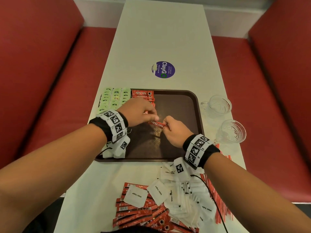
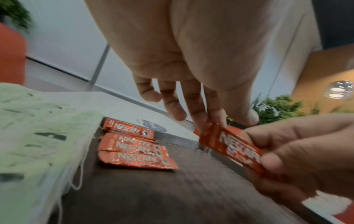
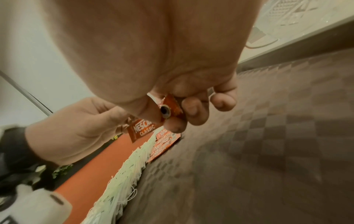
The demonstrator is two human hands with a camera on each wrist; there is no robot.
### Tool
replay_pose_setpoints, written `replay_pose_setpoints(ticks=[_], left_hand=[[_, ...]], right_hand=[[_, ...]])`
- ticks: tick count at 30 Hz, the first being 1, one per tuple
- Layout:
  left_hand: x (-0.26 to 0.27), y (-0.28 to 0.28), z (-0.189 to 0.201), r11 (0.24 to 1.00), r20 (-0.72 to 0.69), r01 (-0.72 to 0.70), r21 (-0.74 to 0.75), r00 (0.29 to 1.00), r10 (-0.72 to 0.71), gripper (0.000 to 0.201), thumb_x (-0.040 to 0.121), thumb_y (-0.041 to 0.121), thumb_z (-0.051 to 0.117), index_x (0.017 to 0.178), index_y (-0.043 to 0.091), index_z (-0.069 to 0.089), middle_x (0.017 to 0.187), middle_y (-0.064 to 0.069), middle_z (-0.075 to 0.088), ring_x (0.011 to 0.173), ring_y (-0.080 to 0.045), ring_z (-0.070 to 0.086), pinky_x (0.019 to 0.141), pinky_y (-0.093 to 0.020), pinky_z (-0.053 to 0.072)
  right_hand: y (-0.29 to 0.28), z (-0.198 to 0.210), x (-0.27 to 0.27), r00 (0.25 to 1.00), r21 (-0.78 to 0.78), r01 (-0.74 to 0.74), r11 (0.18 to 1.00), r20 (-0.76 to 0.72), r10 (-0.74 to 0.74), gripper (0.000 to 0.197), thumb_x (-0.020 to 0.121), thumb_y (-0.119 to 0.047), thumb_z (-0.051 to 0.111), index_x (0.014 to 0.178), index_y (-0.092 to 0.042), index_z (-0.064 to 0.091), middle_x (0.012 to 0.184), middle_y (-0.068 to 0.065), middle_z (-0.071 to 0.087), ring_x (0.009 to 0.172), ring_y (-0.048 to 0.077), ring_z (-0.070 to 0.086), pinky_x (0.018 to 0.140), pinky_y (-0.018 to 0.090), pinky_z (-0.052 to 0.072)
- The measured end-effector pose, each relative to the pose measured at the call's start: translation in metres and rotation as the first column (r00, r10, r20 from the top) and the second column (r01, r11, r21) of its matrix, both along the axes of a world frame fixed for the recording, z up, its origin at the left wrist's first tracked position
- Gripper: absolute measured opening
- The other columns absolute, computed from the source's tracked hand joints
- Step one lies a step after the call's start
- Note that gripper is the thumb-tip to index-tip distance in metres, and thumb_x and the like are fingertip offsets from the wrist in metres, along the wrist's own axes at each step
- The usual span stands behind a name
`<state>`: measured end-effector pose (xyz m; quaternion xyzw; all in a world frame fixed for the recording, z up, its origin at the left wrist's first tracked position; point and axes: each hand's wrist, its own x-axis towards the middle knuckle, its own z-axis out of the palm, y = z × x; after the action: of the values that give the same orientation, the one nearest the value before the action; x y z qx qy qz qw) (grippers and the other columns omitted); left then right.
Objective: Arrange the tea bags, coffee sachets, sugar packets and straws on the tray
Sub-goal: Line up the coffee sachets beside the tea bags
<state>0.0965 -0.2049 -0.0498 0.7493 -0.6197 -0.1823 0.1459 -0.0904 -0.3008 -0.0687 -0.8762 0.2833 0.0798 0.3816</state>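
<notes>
Head view: both hands hold one coffee sachet [image 1: 157, 124] over the tray [image 1: 190, 98]. Left wrist: left hand [image 2: 191, 98] grip pinches its end. Right wrist: right hand [image 3: 182, 106] grip pinches the other. Next, probably lay it below the sachet row [image 2: 134, 150].

Even, soft indoor light fills the head view, with a glossy sheen on the brown tray [image 1: 176, 105] and wide-angle bowing at the edges, while both wrist views are blurred and grainy, the green tea bags [image 2: 38, 128] smeared, and the right wrist view dimmer and warm-tinted.
</notes>
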Motion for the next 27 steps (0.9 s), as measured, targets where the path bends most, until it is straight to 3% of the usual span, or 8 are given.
replay_pose_setpoints(ticks=[3, 5, 9, 14, 19, 27], left_hand=[[-0.004, 0.007, -0.003, 0.996, 0.093, 0.077, 0.04, 0.992, -0.08, 0.014, 0.088, 0.044, 0.068, 0.092, 0.033, 0.076, 0.078, 0.019, 0.065, 0.077, -0.004, 0.056, 0.073, -0.026, 0.043], [-0.001, 0.01, -0.007, 0.997, 0.163, -0.013, 0.079, 0.987, 0.0, 0.012, 0.091, 0.038, 0.067, 0.093, 0.031, 0.076, 0.078, 0.018, 0.063, 0.078, -0.007, 0.055, 0.076, -0.028, 0.044], [0.009, 0.016, -0.02, 0.944, 0.294, -0.205, 0.257, 0.947, 0.126, 0.013, 0.093, 0.041, 0.063, 0.095, 0.032, 0.072, 0.085, 0.012, 0.066, 0.087, -0.012, 0.06, 0.088, -0.035, 0.048], [0.01, 0.011, -0.033, 0.925, 0.421, -0.271, 0.265, 0.896, 0.142, 0.016, 0.091, 0.048, 0.063, 0.098, 0.037, 0.071, 0.097, 0.009, 0.068, 0.101, -0.018, 0.059, 0.089, -0.037, 0.045], [0.0, -0.001, -0.035, 0.92, 0.405, -0.233, 0.315, 0.91, 0.092, 0.019, 0.087, 0.05, 0.067, 0.101, 0.037, 0.07, 0.101, 0.009, 0.068, 0.105, -0.017, 0.057, 0.089, -0.037, 0.047], [-0.002, -0.008, -0.025, 0.9, 0.39, -0.305, 0.31, 0.905, 0.173, 0.016, 0.088, 0.043, 0.068, 0.099, 0.033, 0.071, 0.098, 0.004, 0.068, 0.101, -0.02, 0.061, 0.079, -0.033, 0.048]], right_hand=[[0.001, 0.0, 0.003, 1.0, -0.01, -0.011, 1.0, 0.011, 0.012, 0.006, 0.101, -0.022, 0.045, 0.103, -0.019, 0.05, 0.083, 0.003, 0.063, 0.071, 0.02, 0.059, 0.061, 0.032, 0.041], [0.001, 0.0, 0.004, 1.0, -0.012, 0.006, 1.0, 0.016, -0.006, 0.01, 0.102, -0.027, 0.047, 0.109, -0.02, 0.049, 0.085, -0.001, 0.065, 0.072, 0.015, 0.06, 0.066, 0.03, 0.043], [-0.001, -0.003, -0.002, 0.999, -0.057, -0.016, 0.998, -0.029, 0.014, 0.036, 0.1, -0.031, 0.053, 0.133, -0.021, 0.043, 0.091, -0.007, 0.064, 0.081, 0.01, 0.061, 0.075, 0.028, 0.045], [0.004, -0.003, -0.01, 0.975, -0.108, -0.189, 0.976, -0.143, 0.172, 0.02, 0.098, -0.033, 0.055, 0.115, -0.023, 0.056, 0.094, -0.006, 0.067, 0.088, 0.015, 0.062, 0.08, 0.03, 0.05], [0.013, 0.001, -0.019, 0.952, -0.125, -0.28, 0.952, -0.16, 0.259, 0.015, 0.095, -0.033, 0.057, 0.107, -0.024, 0.058, 0.093, -0.005, 0.068, 0.088, 0.016, 0.062, 0.082, 0.034, 0.052], [0.037, 0.012, -0.039, 0.909, -0.127, -0.406, 0.905, -0.156, 0.387, 0.018, 0.09, -0.038, 0.066, 0.101, -0.027, 0.057, 0.095, -0.01, 0.065, 0.084, 0.011, 0.059, 0.075, 0.03, 0.05]])
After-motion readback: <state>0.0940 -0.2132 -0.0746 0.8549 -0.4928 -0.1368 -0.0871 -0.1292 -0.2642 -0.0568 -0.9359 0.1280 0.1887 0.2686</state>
